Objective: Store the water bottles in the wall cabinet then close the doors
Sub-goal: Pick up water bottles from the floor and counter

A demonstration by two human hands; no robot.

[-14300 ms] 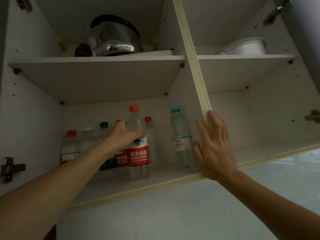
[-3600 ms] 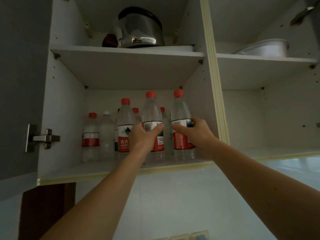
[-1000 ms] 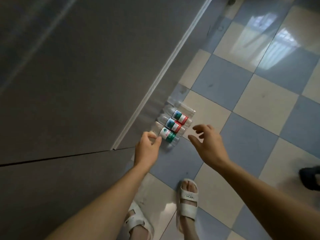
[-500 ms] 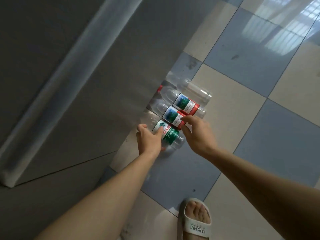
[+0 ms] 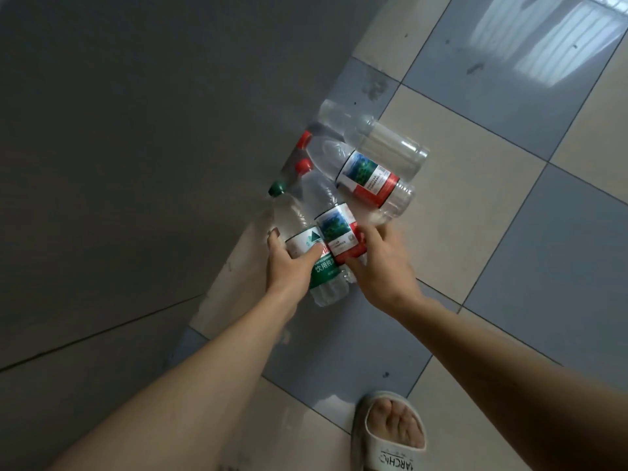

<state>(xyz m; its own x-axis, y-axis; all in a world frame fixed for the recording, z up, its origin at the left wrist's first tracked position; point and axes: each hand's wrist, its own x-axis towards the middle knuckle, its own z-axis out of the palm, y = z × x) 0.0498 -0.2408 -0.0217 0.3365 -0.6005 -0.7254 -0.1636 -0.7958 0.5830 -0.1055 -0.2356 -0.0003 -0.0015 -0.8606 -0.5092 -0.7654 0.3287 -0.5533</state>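
Several water bottles lie on the checkered floor against a grey panel. My left hand grips the green-labelled bottle, whose green cap points up-left. My right hand grips the red-labelled bottle beside it. Farther away lie a second red-labelled bottle and a clear bottle without a label. The wall cabinet is out of view.
A grey cabinet front fills the left side, right beside the bottles. Blue and beige floor tiles spread to the right. My foot in a white sandal stands at the bottom edge.
Both hands have closed round the two nearest bottles and drawn them toward me, away from the other two. The camera has come closer to the floor.
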